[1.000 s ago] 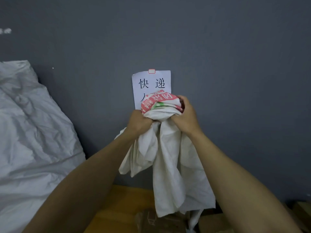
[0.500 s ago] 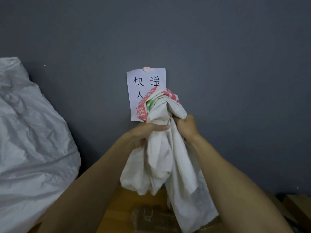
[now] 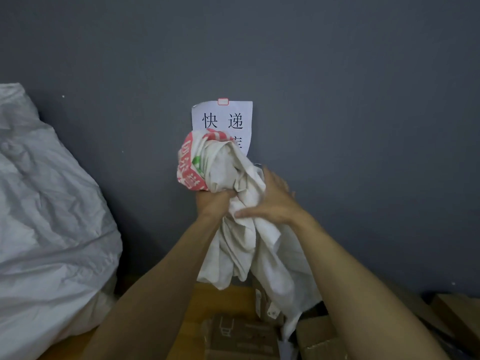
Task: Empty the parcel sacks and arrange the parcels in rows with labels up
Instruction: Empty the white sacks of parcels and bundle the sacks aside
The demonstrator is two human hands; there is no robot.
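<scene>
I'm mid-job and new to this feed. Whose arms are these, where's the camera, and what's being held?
No machine here: a person's bare arms, filmed by one camera on their head, looking forward and down. The left hand grips a bunched, limp white sack with red print; the right hand lies open against it. Below lie cardboard parcels on a wooden surface. A bulging pale sack sits left; a paper sign hangs on the grey wall.

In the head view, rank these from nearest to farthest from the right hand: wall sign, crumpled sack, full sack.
1. The crumpled sack, touching the right hand on its left.
2. The wall sign, above and to the left.
3. The full sack, far left.
</scene>
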